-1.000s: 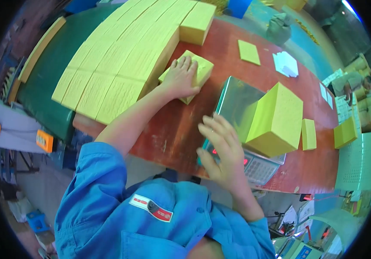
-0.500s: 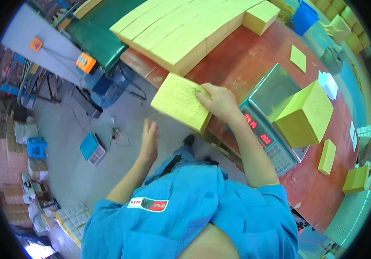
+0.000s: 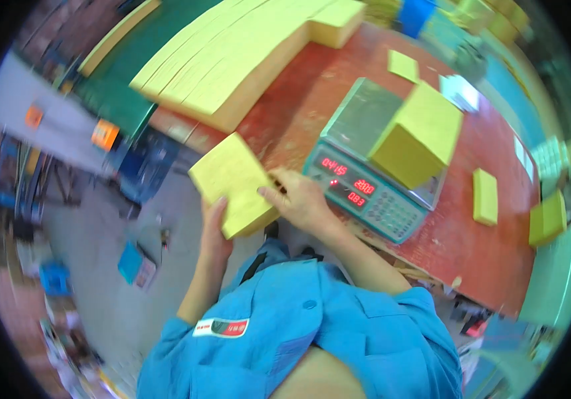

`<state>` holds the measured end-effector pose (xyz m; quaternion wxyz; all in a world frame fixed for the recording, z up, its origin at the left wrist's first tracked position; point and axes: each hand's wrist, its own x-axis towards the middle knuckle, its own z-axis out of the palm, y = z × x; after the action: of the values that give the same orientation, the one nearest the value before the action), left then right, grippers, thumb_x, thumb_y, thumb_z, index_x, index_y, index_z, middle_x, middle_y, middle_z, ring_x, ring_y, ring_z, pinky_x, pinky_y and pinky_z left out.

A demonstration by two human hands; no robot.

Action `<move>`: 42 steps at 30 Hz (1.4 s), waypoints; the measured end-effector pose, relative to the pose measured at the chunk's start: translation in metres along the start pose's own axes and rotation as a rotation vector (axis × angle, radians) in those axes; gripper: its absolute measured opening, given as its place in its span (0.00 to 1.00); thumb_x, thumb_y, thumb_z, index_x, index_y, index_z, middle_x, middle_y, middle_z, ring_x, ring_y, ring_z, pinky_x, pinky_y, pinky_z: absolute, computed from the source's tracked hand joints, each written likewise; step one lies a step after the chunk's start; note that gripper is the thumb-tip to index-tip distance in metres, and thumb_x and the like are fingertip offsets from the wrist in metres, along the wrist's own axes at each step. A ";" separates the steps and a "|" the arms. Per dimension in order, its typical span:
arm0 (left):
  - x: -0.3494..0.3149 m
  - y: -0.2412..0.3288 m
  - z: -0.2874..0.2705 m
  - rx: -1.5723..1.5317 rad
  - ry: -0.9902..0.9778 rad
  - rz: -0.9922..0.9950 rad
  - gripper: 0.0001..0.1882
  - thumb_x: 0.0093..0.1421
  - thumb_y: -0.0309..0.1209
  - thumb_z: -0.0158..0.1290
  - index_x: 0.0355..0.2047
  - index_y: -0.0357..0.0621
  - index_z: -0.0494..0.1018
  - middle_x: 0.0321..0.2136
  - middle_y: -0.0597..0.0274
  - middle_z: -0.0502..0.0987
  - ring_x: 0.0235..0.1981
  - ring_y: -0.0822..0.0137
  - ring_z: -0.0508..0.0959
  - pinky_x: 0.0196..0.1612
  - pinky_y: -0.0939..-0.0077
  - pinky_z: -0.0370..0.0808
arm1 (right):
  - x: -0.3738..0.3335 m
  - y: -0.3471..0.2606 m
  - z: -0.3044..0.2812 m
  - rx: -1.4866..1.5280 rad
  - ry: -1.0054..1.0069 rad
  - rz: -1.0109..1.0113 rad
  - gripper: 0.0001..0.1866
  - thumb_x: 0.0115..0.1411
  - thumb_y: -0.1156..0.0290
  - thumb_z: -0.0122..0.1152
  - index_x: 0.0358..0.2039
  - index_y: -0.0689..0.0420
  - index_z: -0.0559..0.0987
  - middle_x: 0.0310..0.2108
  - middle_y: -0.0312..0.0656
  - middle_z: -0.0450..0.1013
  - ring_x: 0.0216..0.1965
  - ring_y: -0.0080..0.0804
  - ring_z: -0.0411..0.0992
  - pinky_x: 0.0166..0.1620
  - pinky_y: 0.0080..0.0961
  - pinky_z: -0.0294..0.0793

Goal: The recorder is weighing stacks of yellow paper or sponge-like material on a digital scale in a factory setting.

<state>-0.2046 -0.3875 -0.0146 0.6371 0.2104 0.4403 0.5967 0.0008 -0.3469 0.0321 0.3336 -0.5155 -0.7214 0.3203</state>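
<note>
A block-like stack of yellow paper sheets (image 3: 231,174) is held in front of me, beyond the red table's near edge. My left hand (image 3: 215,225) grips its near left side, thumb on the upper face and fingers hidden below. At the stack's right edge, my right hand (image 3: 297,203) is closed against it with bent fingers. Just right of that hand stands a teal digital scale (image 3: 339,179) with lit red digits. A second, taller yellow paper stack (image 3: 422,130) rests on the scale's metal plate.
Long rows of yellow paper (image 3: 232,56) cover the far left of the red table (image 3: 461,249). A thin yellow pad (image 3: 485,196) and white papers (image 3: 459,93) lie to the right. Another small scale (image 3: 136,265) sits on the floor at left.
My left hand has risen from empty air to grip the paper stack. The stack has come nearer and left in view, the right hand still on it. The whole view has shifted.
</note>
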 end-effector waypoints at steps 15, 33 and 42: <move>0.071 0.082 0.360 0.247 -0.972 -0.300 0.29 0.60 0.45 0.55 0.57 0.44 0.66 0.52 0.55 0.73 0.53 0.64 0.73 0.52 0.61 0.72 | -0.030 0.016 -0.279 0.736 0.653 0.223 0.27 0.63 0.51 0.56 0.48 0.64 0.75 0.35 0.42 0.75 0.32 0.24 0.74 0.33 0.22 0.74; 0.127 0.040 0.401 0.770 -1.118 -0.336 0.39 0.53 0.61 0.55 0.59 0.52 0.65 0.50 0.62 0.72 0.54 0.64 0.71 0.53 0.51 0.69 | -0.024 0.063 -0.277 0.677 0.809 0.431 0.20 0.66 0.56 0.54 0.39 0.62 0.79 0.28 0.40 0.77 0.25 0.24 0.75 0.29 0.21 0.75; 0.135 0.031 0.397 0.779 -1.123 -0.189 0.40 0.55 0.61 0.54 0.60 0.49 0.65 0.53 0.59 0.71 0.54 0.66 0.72 0.53 0.64 0.70 | -0.024 0.066 -0.272 0.632 0.848 0.422 0.20 0.64 0.56 0.56 0.36 0.63 0.80 0.27 0.39 0.76 0.24 0.23 0.73 0.28 0.19 0.70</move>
<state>0.0867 -0.1511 0.1762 0.6959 0.6619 0.2422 0.1377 0.2622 -0.3206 0.1309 0.6608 -0.6071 -0.2749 0.3453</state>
